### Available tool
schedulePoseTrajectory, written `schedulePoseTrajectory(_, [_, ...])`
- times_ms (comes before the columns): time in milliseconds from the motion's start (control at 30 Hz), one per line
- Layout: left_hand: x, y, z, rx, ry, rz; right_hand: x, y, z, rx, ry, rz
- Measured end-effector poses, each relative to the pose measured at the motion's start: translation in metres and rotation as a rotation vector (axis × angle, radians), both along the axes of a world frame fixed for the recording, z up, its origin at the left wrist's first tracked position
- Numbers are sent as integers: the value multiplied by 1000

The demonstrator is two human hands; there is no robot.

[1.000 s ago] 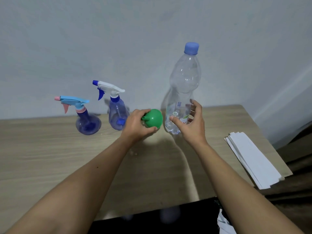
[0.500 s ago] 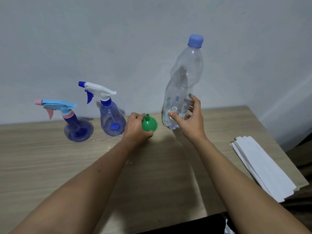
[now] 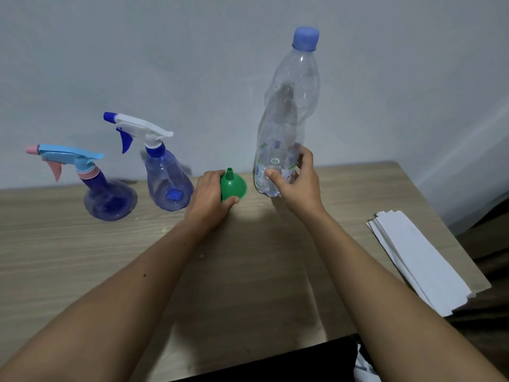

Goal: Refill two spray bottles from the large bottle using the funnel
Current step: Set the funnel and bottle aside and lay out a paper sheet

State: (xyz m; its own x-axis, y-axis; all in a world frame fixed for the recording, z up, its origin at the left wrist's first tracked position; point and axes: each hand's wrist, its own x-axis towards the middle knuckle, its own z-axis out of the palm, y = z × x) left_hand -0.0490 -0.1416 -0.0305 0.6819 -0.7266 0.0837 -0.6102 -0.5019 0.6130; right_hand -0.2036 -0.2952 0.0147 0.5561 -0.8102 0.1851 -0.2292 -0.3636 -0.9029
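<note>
A tall clear large bottle point(image 3: 289, 106) with a blue cap stands at the back of the wooden table point(image 3: 82, 257). My right hand point(image 3: 298, 186) grips its lower part. A small green funnel point(image 3: 234, 184) sits spout up on the table, just left of the bottle. My left hand point(image 3: 210, 198) holds it from the left side. Two blue spray bottles stand to the left: one with a white and blue trigger head point(image 3: 168, 180), one with a light blue and pink head point(image 3: 107, 197). Both have their heads screwed on.
A stack of white paper sheets point(image 3: 418, 257) lies near the table's right edge. A pale wall rises directly behind the bottles. The table's near edge runs along the bottom of the view, with dark floor below.
The funnel has been turned from lying on its side to standing spout up. My right hand has closed tighter round the large bottle. The view has shifted slightly.
</note>
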Motion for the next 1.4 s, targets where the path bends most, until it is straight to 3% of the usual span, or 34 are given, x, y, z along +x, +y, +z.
schedulePoseTrajectory(233, [-14, 7, 1, -71, 42, 52, -9, 1, 7, 97, 5, -27])
schedulePoseTrajectory(467, [-57, 25, -8, -274, -42, 109, -67, 13, 4, 97, -54, -138])
schedulePoseTrajectory(733, [-139, -38, -17, -326, 18, -495, -206, 21, -2, -19, 53, -357])
schedulePoseTrajectory(933, [-206, -105, -5, -316, 4, -727, -302, 27, -17, -117, 202, -537])
schedulePoseTrajectory(1133, [-239, -147, -3, -269, -68, -859, -340, 31, -34, -139, 353, -581])
schedulePoseTrajectory(1400, [-244, -167, -7, -242, -126, -899, -344, 28, -49, -102, 374, -591])
